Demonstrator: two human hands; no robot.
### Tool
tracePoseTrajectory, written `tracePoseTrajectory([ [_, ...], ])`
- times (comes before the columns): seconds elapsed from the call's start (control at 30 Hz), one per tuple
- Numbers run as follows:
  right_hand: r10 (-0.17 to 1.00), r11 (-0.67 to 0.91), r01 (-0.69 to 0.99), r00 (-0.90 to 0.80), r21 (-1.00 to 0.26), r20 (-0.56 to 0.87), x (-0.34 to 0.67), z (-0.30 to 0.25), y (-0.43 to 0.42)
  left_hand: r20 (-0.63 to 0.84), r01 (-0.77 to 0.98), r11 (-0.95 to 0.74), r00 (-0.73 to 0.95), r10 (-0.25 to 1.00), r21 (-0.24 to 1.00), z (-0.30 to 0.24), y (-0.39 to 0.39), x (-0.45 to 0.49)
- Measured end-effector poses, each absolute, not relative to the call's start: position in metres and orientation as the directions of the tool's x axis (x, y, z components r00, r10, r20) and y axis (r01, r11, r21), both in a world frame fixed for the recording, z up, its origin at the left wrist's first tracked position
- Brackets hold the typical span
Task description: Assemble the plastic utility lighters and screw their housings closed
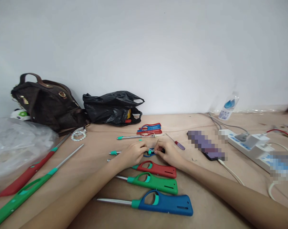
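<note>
An opened blue lighter (147,156), the long-barrelled kind, lies between my hands with its inner parts showing. My left hand (135,152) pinches at its teal trigger area, fingers closed. Opposite it, my right hand (169,152) has thumb and fingertips pressed together over the handle end; what they grip is too small to make out. A thin pale wire seems to run between the fingertips. Nearer to me lie a red lighter (158,169), a green lighter (155,184) and a blue lighter (167,203), all whole, barrels pointing left.
Behind my hands lie red and blue casing halves (150,128), a bare metal barrel (130,137) with wires and a purple screwdriver (179,145). A phone (206,146), power strip (244,146) and bottle (228,106) stand right. Bags (112,106) and more lighters (26,194) lie left.
</note>
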State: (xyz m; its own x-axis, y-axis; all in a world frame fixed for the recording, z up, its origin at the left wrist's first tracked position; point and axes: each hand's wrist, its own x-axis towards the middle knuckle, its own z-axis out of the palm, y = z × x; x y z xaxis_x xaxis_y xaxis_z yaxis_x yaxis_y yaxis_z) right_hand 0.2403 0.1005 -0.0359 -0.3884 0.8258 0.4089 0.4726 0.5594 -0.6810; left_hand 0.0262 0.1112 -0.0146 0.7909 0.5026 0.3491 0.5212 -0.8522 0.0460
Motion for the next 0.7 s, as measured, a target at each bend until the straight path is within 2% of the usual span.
tracePoseTrajectory([
  [0.3, 0.853, 0.503, 0.381, -0.364, -0.776, 0.374, 0.242, -0.037, 0.108, 0.254, 0.518, -0.853, 0.834, 0.489, -0.059, 0.004, 0.103, 0.027],
  [0.5, 0.886, 0.402, 0.32, -0.374, -0.858, 0.276, 0.245, -0.035, 0.114, 0.254, 0.536, -0.843, 0.822, 0.51, -0.043, 0.008, 0.098, 0.029],
  [0.7, 0.869, 0.467, 0.382, -0.366, -0.798, 0.333, 0.242, -0.032, 0.111, 0.262, 0.526, -0.85, 0.825, 0.501, -0.033, 0.006, 0.1, 0.028],
])
